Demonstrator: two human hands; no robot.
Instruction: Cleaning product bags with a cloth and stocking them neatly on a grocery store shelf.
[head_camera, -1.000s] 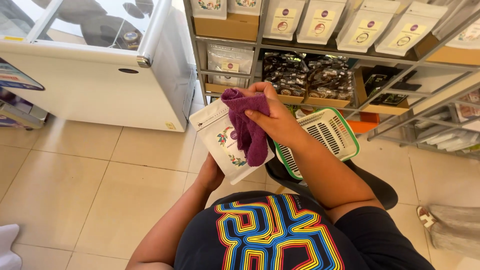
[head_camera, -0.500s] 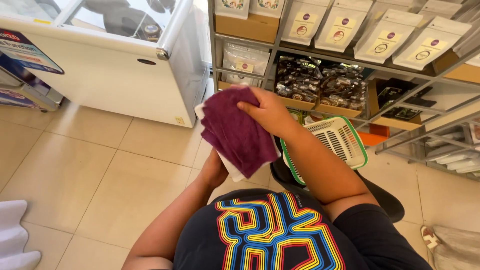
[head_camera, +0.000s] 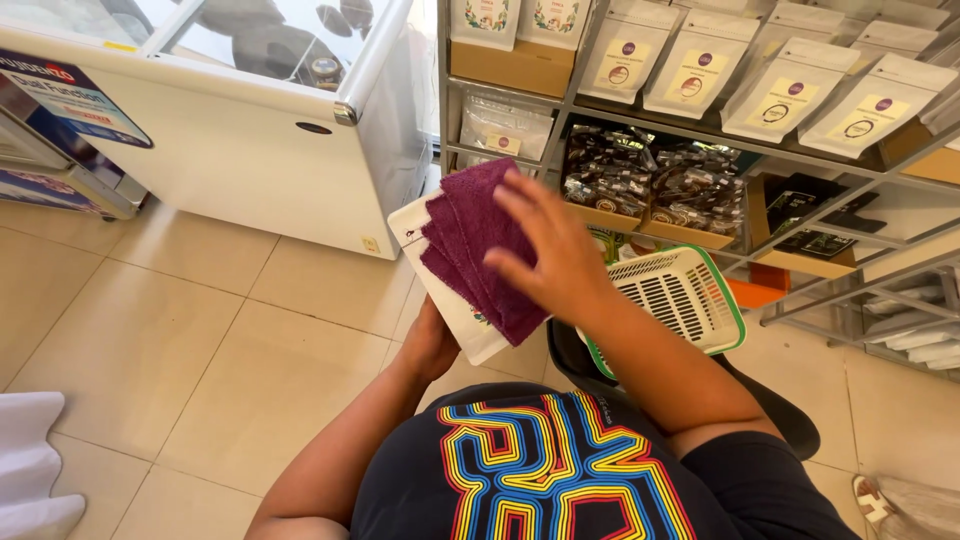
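Right hand: the right hand (head_camera: 548, 250) lies flat, fingers spread apart, palm pressed onto a purple terry cleaning cloth (head_camera: 480, 240); it clamps nothing.
Cloth: folded in overlapping layers, lying on the face of a flat white paper pouch (head_camera: 450, 300) and covering most of it.
Left hand: the left hand (head_camera: 430, 345) grips the pouch's lower edge from beneath, fingers closed on it.
Pouch position: tilted, held in front of the chest, above the beige tiled floor (head_camera: 200, 340).
Basket: a white slotted plastic basket with green rim (head_camera: 690, 300) sits just beside the right forearm.
Surroundings: a metal wire shelf rack (head_camera: 700, 170) carries white pouches and dark packets; a white chest freezer (head_camera: 250, 130) stands left of the rack.
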